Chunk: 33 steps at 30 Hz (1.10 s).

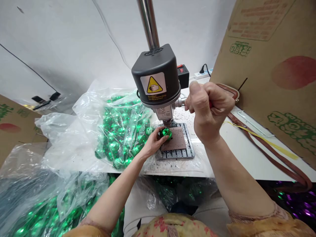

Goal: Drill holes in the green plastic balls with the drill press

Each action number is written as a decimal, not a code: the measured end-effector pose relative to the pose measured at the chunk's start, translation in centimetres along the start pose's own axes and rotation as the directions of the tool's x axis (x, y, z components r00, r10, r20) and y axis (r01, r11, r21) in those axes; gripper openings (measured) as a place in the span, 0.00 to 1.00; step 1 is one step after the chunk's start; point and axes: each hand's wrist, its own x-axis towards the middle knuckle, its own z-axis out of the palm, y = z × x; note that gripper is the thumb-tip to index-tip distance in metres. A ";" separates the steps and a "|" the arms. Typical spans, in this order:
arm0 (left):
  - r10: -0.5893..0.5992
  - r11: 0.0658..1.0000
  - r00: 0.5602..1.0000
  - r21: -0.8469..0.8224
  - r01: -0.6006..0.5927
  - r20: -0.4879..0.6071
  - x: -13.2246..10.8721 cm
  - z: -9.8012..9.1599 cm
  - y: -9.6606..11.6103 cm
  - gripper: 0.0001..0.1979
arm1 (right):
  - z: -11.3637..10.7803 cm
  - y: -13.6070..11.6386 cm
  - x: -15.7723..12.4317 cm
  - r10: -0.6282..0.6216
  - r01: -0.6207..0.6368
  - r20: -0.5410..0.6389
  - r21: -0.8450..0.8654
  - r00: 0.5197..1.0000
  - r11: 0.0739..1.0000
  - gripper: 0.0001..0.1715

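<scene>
My left hand [155, 141] holds a shiny green faceted ball [166, 132] between thumb and fingers, right under the chuck of a small black drill press [156, 79]. The ball rests on or just above a brown square board [179, 140] on the press's grey slotted base plate [189, 144]. The drill bit's tip is hard to make out behind the ball. Raised to the right of the press head, my right hand [209, 107] is closed around the feed lever, with a bit of red showing between the fingers.
A clear plastic bag [86, 105] of green balls lies left of the press. Dark specks cover the white table [197, 166]. Large cardboard boxes [261, 69] stand at right and left. A brown strap [269, 154] runs along the right side. More bagged green balls [56, 210] sit below.
</scene>
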 end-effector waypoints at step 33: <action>0.119 0.962 0.968 0.269 -0.056 -0.223 -0.5 3.3 0.1 0.26 | 0.4 -0.2 0.9 0.046 -0.046 -0.004 0.070 0.999 0.996 0.27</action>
